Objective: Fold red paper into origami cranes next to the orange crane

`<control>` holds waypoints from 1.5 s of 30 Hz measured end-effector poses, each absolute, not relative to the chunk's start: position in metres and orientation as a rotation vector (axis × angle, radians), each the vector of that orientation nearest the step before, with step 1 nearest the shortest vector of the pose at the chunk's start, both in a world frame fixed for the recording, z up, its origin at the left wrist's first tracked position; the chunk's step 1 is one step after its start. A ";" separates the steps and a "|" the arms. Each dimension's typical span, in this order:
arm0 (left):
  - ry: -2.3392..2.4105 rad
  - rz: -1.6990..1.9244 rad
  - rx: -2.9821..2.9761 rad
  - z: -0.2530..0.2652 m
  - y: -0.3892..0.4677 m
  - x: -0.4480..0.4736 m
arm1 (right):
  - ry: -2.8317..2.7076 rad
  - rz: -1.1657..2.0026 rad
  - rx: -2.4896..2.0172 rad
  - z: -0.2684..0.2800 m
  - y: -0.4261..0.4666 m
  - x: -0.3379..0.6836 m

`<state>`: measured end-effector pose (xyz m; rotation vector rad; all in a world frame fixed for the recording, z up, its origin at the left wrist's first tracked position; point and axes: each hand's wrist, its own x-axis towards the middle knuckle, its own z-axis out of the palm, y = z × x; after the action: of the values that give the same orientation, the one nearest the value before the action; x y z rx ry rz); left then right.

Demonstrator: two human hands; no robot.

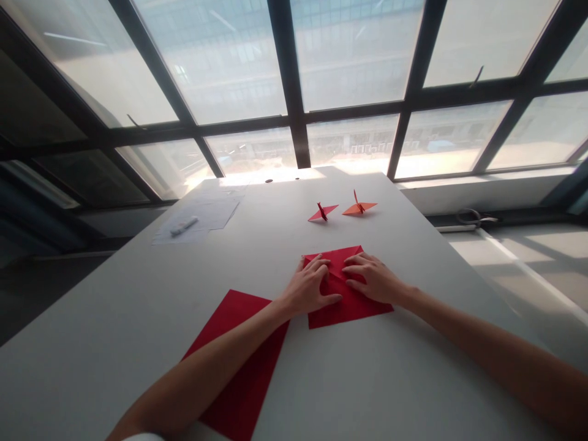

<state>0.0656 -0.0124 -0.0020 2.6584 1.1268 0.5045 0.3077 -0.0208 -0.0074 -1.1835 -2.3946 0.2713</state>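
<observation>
A red sheet of origami paper (pixel 337 312) with crease lines lies on the white table, right of the middle. My left hand (pixel 313 283) rests on its left part, fingers spread and the thumb stretched to the right. On the right part lies my right hand (pixel 371 278), palm down with its fingers apart. Neither hand grips the paper; both press flat on top of it and cover some of its surface. Beneath my left forearm is a larger red sheet (pixel 250 380), partly hidden by the arm.
Beyond the hands stand a red paper crane (pixel 323 212) and an orange paper crane (pixel 359 207). White papers (pixel 215 211) lie at the table's far left, with a small white wrapped item (pixel 184 226) on them. Dark-framed windows rise behind the table's (pixel 138 318) far edge.
</observation>
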 end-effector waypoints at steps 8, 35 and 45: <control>1.054 0.448 2.643 0.000 -0.011 0.063 | -2.419 0.259 -1.197 -0.006 -0.022 0.308; 1.039 0.402 2.711 0.000 -0.014 0.060 | -2.404 0.218 -1.185 -0.012 -0.016 0.316; 1.181 0.534 2.673 -0.005 -0.001 0.056 | -2.299 0.101 -1.371 -0.009 -0.030 0.304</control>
<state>0.0562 -0.0006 -0.0050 2.6728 1.1811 0.5336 0.3035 -0.0299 -0.0093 -1.3706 -2.2985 0.1007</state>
